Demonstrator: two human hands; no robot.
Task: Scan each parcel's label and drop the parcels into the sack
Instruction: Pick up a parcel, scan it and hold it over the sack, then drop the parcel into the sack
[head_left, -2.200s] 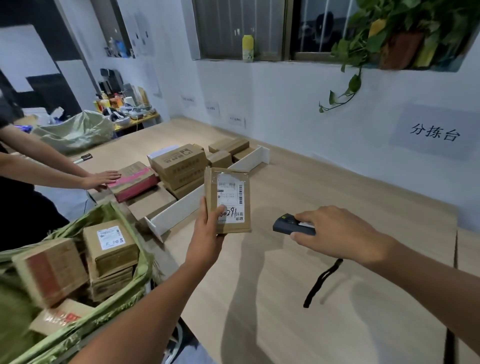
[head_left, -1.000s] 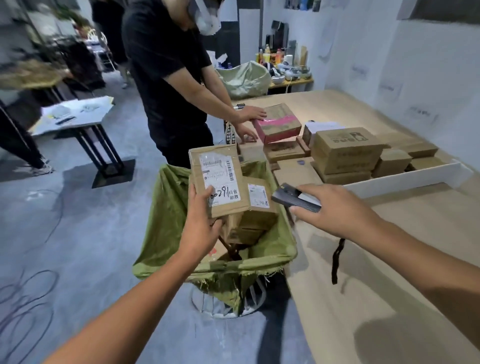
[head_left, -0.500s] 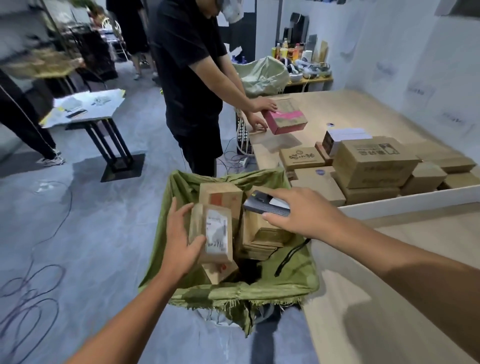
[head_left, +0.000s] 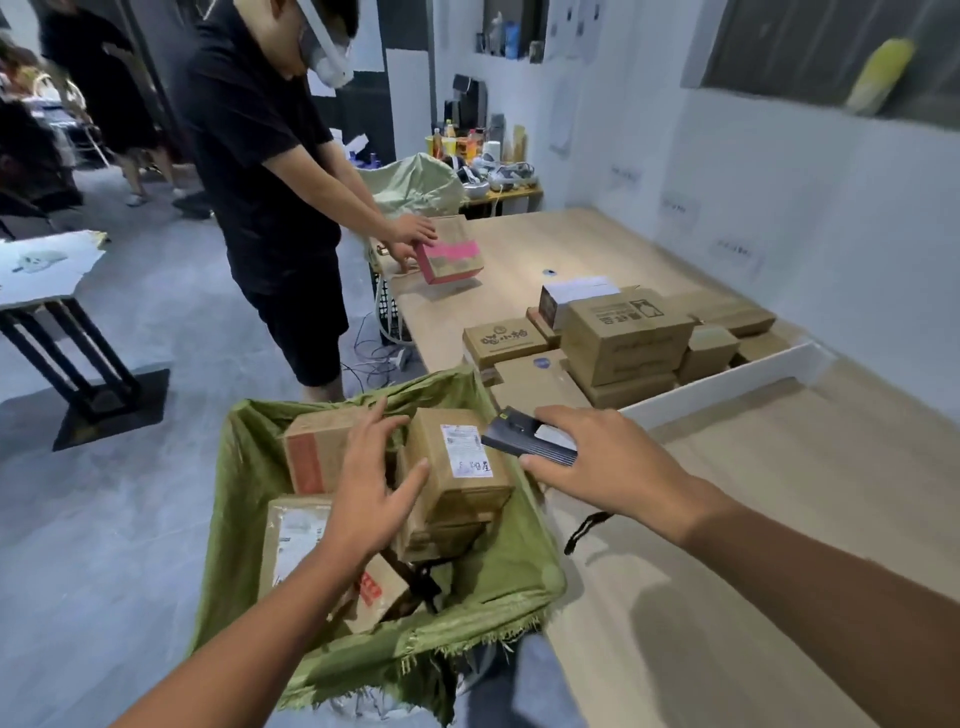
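Green sack (head_left: 228, 519) beside tabletop (head_left: 727, 545); labelled flat parcel (head_left: 293, 540) lies inside at left among other boxes (head_left: 457, 467). Left grip (head_left: 371, 483) wide, fingers spread, holding nothing, over the sack. Right grip (head_left: 597, 462) wrapped round black scanner (head_left: 524, 441) at tabletop edge. Unsorted parcels (head_left: 623, 338) stacked on tabletop behind.

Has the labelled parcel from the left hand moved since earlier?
Yes. The parcel went from above the table down into the sack; the left hand has let go.

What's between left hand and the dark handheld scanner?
Head view: a brown cardboard parcel with a white label, in the green woven sack, sits between the left hand and the scanner in the right hand.
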